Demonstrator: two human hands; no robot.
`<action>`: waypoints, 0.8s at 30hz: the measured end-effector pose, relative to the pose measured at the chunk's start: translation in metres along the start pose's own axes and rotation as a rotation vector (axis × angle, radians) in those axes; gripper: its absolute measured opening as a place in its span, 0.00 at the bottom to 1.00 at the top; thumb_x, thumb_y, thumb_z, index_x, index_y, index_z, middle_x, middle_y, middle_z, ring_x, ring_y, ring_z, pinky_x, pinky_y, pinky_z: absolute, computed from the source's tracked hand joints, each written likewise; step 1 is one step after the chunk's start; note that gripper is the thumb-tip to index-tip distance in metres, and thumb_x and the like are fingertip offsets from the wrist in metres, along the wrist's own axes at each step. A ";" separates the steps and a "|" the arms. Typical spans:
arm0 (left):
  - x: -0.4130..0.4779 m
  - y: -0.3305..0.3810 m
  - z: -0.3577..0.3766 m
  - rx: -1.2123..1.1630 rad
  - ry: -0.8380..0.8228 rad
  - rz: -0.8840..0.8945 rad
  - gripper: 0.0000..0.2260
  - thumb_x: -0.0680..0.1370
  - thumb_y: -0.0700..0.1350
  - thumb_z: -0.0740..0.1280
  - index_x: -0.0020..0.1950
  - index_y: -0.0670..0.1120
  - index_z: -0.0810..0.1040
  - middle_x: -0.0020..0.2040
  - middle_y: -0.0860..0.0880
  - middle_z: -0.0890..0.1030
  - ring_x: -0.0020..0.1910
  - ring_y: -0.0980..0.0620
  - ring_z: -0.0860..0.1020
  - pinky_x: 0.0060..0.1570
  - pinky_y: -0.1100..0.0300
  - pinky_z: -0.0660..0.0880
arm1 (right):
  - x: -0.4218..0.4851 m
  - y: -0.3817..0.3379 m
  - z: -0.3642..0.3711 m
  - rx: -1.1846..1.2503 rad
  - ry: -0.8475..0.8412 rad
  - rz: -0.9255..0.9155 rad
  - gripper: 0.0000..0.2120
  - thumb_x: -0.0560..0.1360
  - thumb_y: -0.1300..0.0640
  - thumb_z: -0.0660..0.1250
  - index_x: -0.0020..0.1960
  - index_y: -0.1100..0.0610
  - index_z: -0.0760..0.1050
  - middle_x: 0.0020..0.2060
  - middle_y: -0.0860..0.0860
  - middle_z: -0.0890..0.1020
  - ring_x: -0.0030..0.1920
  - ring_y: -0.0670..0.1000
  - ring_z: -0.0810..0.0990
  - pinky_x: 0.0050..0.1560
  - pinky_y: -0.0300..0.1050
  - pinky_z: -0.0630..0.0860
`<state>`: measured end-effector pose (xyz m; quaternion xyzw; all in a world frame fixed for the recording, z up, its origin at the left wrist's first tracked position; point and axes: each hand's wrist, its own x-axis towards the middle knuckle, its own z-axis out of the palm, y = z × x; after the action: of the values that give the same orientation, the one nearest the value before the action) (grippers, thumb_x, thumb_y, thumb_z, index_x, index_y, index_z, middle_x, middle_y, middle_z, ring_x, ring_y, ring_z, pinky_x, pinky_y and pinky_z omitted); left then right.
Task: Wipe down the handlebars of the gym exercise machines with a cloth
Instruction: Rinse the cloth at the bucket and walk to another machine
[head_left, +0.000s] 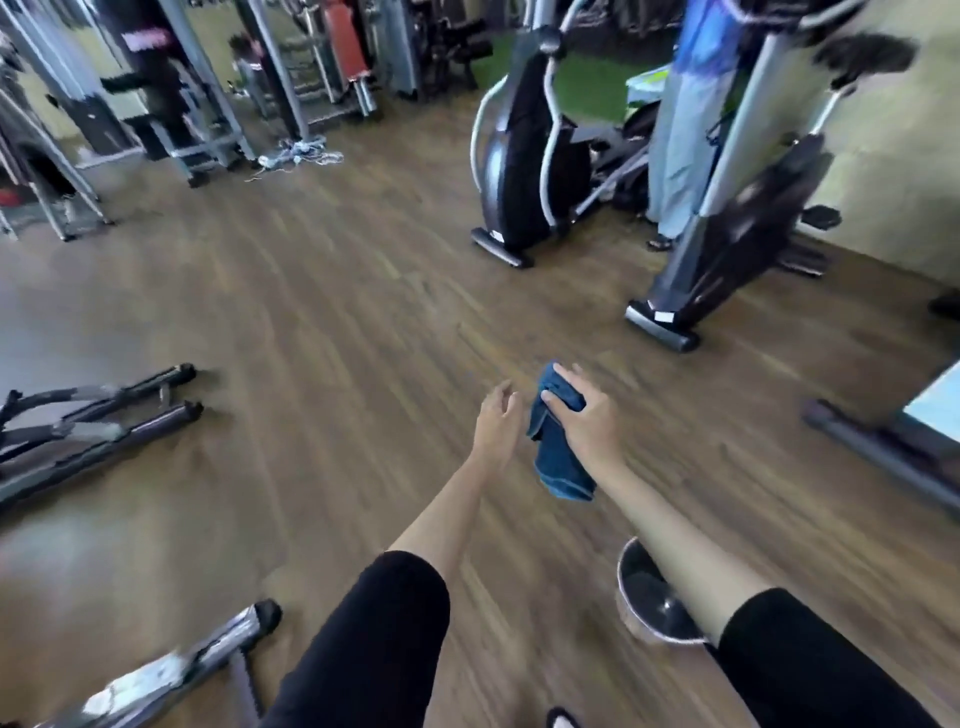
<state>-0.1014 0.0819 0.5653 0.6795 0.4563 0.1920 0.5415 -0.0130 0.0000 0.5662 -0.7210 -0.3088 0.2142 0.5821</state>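
Hands first: I count two on my screen. My left hand (496, 421) is loose and open, with the fingers a little apart, and it holds nothing. My right hand (587, 421) grips one blue cloth (558, 462). The thumb and fingers curl on its top end, and the rest hangs down under the hand. The cloth sits between the two hands. It touches the right one. The left one is just beside it, and I cannot tell if they touch. Two black sleeves (384, 623) end near the elbows.

Two tall machines stand far right: one black machine (519, 171) further off and one bike (737, 223) nearer. The cloth is well apart from both. One person (680, 145) in grey trousers stands between them.

One metal bowl (649, 608) sits near on the wood floor (337, 312), partly hidden by my right arm. Low grey bars (104, 415) lie on the left, too blurred to count. More frames (208, 104) stand far left.
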 end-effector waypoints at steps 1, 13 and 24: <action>0.004 0.002 0.011 0.008 -0.032 0.018 0.21 0.82 0.46 0.54 0.75 0.45 0.63 0.74 0.48 0.65 0.72 0.52 0.63 0.66 0.62 0.58 | 0.000 0.003 -0.010 -0.016 0.040 0.004 0.20 0.76 0.58 0.69 0.68 0.53 0.74 0.73 0.53 0.67 0.73 0.47 0.64 0.67 0.35 0.60; -0.004 0.029 0.125 0.060 -0.443 0.144 0.20 0.82 0.45 0.53 0.74 0.44 0.64 0.74 0.47 0.66 0.72 0.50 0.63 0.68 0.59 0.59 | -0.040 0.034 -0.110 -0.070 0.427 0.180 0.21 0.76 0.59 0.69 0.69 0.53 0.73 0.74 0.52 0.65 0.73 0.48 0.64 0.63 0.33 0.60; -0.019 0.015 0.142 0.111 -0.873 0.132 0.11 0.82 0.45 0.53 0.50 0.48 0.74 0.43 0.53 0.75 0.41 0.58 0.73 0.42 0.69 0.70 | -0.083 0.046 -0.089 -0.073 0.726 0.299 0.28 0.75 0.61 0.71 0.73 0.51 0.67 0.69 0.47 0.72 0.68 0.43 0.70 0.57 0.19 0.63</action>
<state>0.0026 -0.0134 0.5348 0.7527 0.1502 -0.1034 0.6326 -0.0044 -0.1264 0.5379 -0.8072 0.0181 0.0163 0.5898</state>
